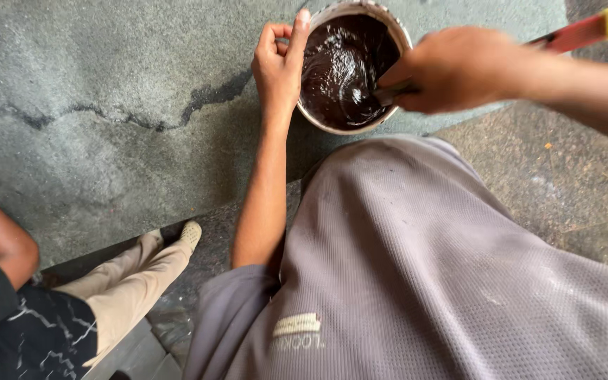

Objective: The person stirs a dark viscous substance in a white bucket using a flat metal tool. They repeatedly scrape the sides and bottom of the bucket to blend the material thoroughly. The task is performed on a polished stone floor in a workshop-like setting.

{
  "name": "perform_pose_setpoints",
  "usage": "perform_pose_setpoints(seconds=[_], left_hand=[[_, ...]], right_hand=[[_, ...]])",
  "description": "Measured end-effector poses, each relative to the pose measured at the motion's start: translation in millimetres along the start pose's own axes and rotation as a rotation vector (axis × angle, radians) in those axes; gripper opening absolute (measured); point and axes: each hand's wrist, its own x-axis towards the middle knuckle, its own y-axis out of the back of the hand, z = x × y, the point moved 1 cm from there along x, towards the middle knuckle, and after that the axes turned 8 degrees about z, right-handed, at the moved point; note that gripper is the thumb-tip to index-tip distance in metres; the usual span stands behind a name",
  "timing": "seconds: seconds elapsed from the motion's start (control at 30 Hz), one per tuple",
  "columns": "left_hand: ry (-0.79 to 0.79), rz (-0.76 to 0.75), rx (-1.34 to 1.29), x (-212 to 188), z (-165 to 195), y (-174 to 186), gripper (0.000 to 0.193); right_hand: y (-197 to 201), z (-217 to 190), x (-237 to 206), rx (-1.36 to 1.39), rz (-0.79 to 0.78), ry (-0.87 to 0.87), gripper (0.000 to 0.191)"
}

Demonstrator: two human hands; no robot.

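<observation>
Bowl (352, 70) of glossy dark liquid sits at upper centre on the grey stone slab (107, 105). Left hand (279, 63) grips its rim; right hand (452, 69) closes around a stirring tool (388, 93) dipped inside.

From my remote seat, the stirring tool (390, 92) is mostly buried under the right hand (452, 69), and its tip is lost in the dark paste. The can (352, 65) loses its far rim to the frame's top edge. The red bar (589, 28) at upper right runs out of frame. The bystander (8, 281) at lower left is cropped, showing only an arm, trouser leg and shoe.
</observation>
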Motion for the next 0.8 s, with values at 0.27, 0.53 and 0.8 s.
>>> perform_pose_setpoints(seconds=[0.27, 0.53, 0.8], left_hand=[[0.044, 0.032, 0.001, 2, 5, -2, 0.052], [0.040, 0.099, 0.098, 0, -2, 1, 0.061], [0.107, 0.023, 0.240, 7, -5, 5, 0.074]], right_hand=[[-2, -13, -3, -0.515, -0.180, -0.247, 0.038], [39, -23, -1, -0.167, 0.150, -0.078, 0.035], [12, -26, 8, -0.224, 0.102, 0.071, 0.029]])
